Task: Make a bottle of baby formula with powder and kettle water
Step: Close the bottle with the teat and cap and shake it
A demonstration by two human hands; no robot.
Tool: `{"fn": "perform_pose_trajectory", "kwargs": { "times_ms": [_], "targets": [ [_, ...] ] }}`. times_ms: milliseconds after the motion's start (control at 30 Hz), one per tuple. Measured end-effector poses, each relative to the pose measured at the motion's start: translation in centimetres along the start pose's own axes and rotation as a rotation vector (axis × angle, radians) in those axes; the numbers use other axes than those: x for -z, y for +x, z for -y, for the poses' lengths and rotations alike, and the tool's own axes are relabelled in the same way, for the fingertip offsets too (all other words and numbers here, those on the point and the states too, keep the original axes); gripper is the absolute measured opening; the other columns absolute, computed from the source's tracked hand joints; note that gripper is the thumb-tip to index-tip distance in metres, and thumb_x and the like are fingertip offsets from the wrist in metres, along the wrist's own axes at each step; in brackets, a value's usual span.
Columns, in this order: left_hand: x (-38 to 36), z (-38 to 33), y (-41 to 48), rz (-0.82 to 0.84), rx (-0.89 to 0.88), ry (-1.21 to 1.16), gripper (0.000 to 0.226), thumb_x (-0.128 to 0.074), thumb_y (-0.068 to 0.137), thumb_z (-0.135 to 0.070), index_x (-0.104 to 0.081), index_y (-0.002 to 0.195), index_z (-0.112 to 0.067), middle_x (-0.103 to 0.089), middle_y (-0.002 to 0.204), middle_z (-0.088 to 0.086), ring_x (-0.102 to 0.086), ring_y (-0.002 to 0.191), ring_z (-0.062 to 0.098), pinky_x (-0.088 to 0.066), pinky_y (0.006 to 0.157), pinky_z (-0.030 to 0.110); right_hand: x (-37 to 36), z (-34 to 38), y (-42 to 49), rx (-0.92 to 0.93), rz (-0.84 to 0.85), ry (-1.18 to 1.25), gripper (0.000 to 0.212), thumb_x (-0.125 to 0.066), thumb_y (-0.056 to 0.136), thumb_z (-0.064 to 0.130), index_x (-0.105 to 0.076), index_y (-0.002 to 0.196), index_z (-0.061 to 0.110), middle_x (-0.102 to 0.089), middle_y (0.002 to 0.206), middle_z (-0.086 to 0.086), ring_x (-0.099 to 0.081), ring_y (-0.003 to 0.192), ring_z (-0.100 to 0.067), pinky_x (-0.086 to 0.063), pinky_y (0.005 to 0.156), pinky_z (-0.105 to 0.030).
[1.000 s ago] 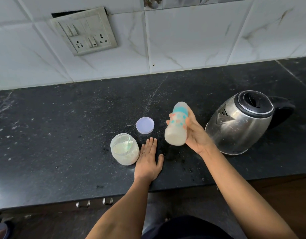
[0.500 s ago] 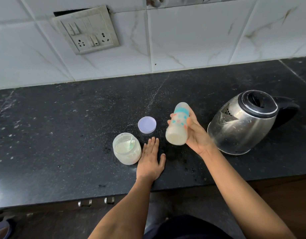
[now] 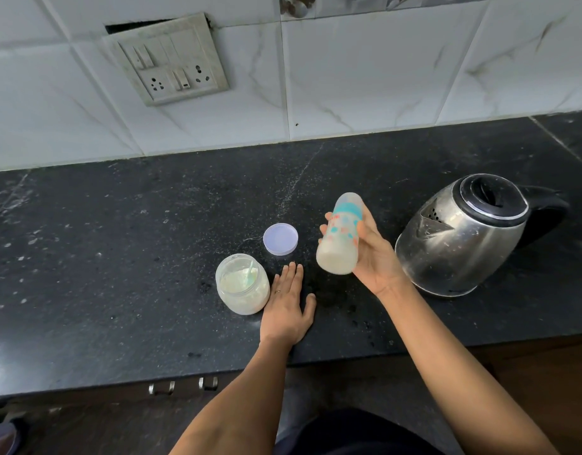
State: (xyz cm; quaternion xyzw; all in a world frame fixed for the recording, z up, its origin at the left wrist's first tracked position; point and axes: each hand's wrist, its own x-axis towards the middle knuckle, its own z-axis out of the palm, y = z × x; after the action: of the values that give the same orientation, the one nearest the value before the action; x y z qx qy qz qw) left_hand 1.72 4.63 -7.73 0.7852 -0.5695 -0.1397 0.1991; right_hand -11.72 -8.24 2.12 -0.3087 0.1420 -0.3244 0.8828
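Observation:
My right hand (image 3: 373, 257) grips a capped baby bottle (image 3: 340, 239) above the counter, tilted with its top pointing away; milky liquid fills its lower half. My left hand (image 3: 288, 307) rests flat on the black counter (image 3: 118, 257), fingers straight, just right of the open powder jar (image 3: 243, 283). A pale scoop stands inside the jar. The jar's lilac lid (image 3: 280, 239) lies on the counter behind it. A steel kettle (image 3: 463, 234) with a black lid and handle stands to the right of the bottle.
A white tiled wall runs behind the counter, with a switch-and-socket plate (image 3: 171, 59) at the upper left. The counter's front edge lies near my body, with drawer handles (image 3: 184, 385) under it. Water drops speckle the counter near the kettle.
The bottle has stayed in my right hand with only a slight shift in tilt. My left hand has stayed flat on the counter.

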Motion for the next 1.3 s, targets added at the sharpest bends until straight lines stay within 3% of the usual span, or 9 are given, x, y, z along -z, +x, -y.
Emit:
{"fn": "perform_pose_trajectory", "kwargs": {
  "times_ms": [167, 300, 467, 567, 733, 867, 1033, 1133, 1300],
  "targets": [
    [0.1, 0.1, 0.0, 0.011, -0.006, 0.005, 0.065, -0.032, 0.098, -0.040, -0.012, 0.155, -0.017, -0.007, 0.162, -0.003, 0.006, 0.147, 0.005, 0.010, 0.118, 0.023, 0.8, 0.3, -0.4, -0.070, 0.140, -0.137, 0.096, -0.082, 0.072, 0.022, -0.025, 0.149, 0.028, -0.053, 0.134, -0.018, -0.059, 0.112, -0.036, -0.052, 0.089, -0.049],
    [0.0, 0.0, 0.0, -0.001, -0.004, 0.002, 0.067, -0.028, 0.095, -0.042, -0.013, 0.155, -0.017, -0.008, 0.162, -0.003, 0.008, 0.144, 0.001, 0.012, 0.117, 0.022, 1.1, -0.2, -0.2, -0.031, -0.058, 0.030, 0.107, -0.089, 0.063, 0.021, -0.028, 0.150, 0.022, -0.060, 0.127, -0.019, -0.062, 0.110, -0.036, -0.054, 0.086, -0.046],
    [0.0, 0.1, 0.0, 0.011, -0.005, 0.012, 0.065, -0.030, 0.097, -0.042, -0.012, 0.155, -0.017, -0.006, 0.162, -0.003, 0.009, 0.144, 0.001, 0.014, 0.115, 0.020, 0.9, 0.0, -0.8, -0.078, 0.135, -0.067, 0.095, -0.082, 0.073, 0.021, -0.025, 0.149, 0.024, -0.053, 0.137, -0.019, -0.059, 0.114, -0.037, -0.052, 0.090, -0.049],
    [0.0, 0.0, 0.0, 0.000, -0.004, 0.011, 0.073, -0.017, 0.090, -0.050, -0.013, 0.155, -0.017, -0.007, 0.162, -0.003, 0.010, 0.143, -0.001, 0.013, 0.116, 0.021, 0.4, -0.7, -0.2, -0.004, -0.059, 0.059, 0.100, -0.089, 0.063, 0.022, -0.034, 0.146, 0.018, -0.060, 0.125, -0.020, -0.063, 0.109, -0.036, -0.054, 0.088, -0.046],
    [0.1, 0.0, -0.1, -0.002, -0.006, -0.010, 0.065, -0.032, 0.096, -0.040, -0.014, 0.155, -0.017, -0.008, 0.162, -0.003, 0.007, 0.145, 0.002, 0.011, 0.117, 0.022, 0.5, -0.2, -0.9, -0.070, 0.147, 0.040, 0.088, -0.077, 0.078, 0.020, -0.023, 0.147, 0.021, -0.052, 0.138, -0.019, -0.061, 0.113, -0.035, -0.053, 0.089, -0.047],
    [0.2, -0.1, -0.1, -0.005, -0.002, -0.021, 0.063, -0.036, 0.099, -0.037, -0.013, 0.155, -0.017, -0.007, 0.162, -0.003, 0.007, 0.146, 0.003, 0.010, 0.118, 0.022, 0.4, -0.7, -0.5, -0.030, -0.045, 0.141, 0.107, -0.088, 0.063, 0.024, -0.028, 0.150, 0.014, -0.058, 0.130, -0.021, -0.064, 0.108, -0.035, -0.055, 0.084, -0.045],
    [0.2, 0.0, -0.1, -0.003, -0.003, -0.011, 0.064, -0.033, 0.098, -0.039, -0.013, 0.155, -0.018, -0.007, 0.162, -0.003, 0.007, 0.146, 0.003, 0.013, 0.116, 0.021, 0.4, -0.4, -0.9, -0.077, 0.085, 0.061, 0.100, -0.080, 0.074, 0.025, -0.018, 0.151, 0.015, -0.054, 0.135, -0.020, -0.064, 0.104, -0.034, -0.055, 0.085, -0.045],
    [0.1, 0.0, 0.0, -0.001, -0.005, -0.009, 0.064, -0.033, 0.098, -0.039, -0.012, 0.155, -0.017, -0.007, 0.162, -0.003, 0.008, 0.145, 0.002, 0.013, 0.116, 0.021, 0.3, -0.7, -0.7, -0.030, -0.023, 0.154, 0.108, -0.087, 0.064, 0.025, -0.025, 0.151, 0.011, -0.057, 0.132, -0.021, -0.065, 0.106, -0.034, -0.055, 0.084, -0.043],
    [0.2, 0.0, 0.0, 0.000, -0.002, -0.015, 0.063, -0.035, 0.100, -0.038, -0.012, 0.155, -0.018, -0.006, 0.162, -0.003, 0.007, 0.147, 0.004, 0.010, 0.119, 0.024, 0.3, -0.1, -0.9, -0.059, 0.069, 0.120, 0.097, -0.078, 0.076, 0.021, -0.016, 0.151, 0.013, -0.053, 0.136, -0.021, -0.063, 0.107, -0.035, -0.054, 0.087, -0.046]
  ]
}}
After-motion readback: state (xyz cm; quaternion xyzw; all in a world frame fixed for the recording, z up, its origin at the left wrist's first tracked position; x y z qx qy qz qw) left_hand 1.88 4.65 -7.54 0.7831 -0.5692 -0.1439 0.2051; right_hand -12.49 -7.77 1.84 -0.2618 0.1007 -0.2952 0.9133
